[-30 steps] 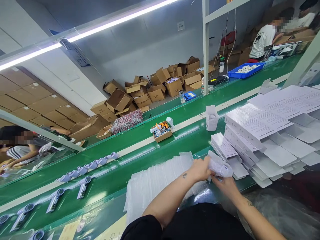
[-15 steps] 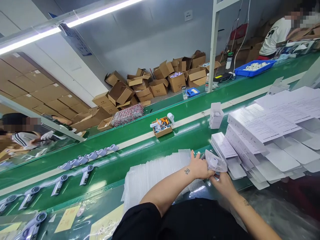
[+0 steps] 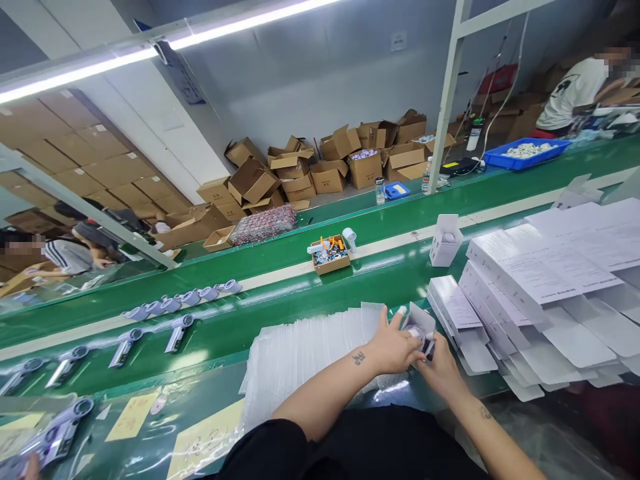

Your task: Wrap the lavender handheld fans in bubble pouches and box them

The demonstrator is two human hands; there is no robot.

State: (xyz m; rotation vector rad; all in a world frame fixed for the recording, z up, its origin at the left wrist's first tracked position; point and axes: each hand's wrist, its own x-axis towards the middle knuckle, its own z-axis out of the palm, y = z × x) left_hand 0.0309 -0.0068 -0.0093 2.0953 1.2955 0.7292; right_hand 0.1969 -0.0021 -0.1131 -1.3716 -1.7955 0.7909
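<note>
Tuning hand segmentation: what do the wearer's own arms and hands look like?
Left hand and right hand ungloved; whitish covering apparently on one left fingertip. Forearms bare, each with a dark tattoo-like mark near the wrist. Black sleeve on the left arm; right sleeve out of frame.

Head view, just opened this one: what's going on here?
A person has both hands at a small open white box. The right hand holds its near side, while the left hand is at the opening, by a pale item it partly hides. Clear plastic bags lie to the left, a pile of white boxes to the right. Purple handheld devices sit further left on the green belt.
</note>
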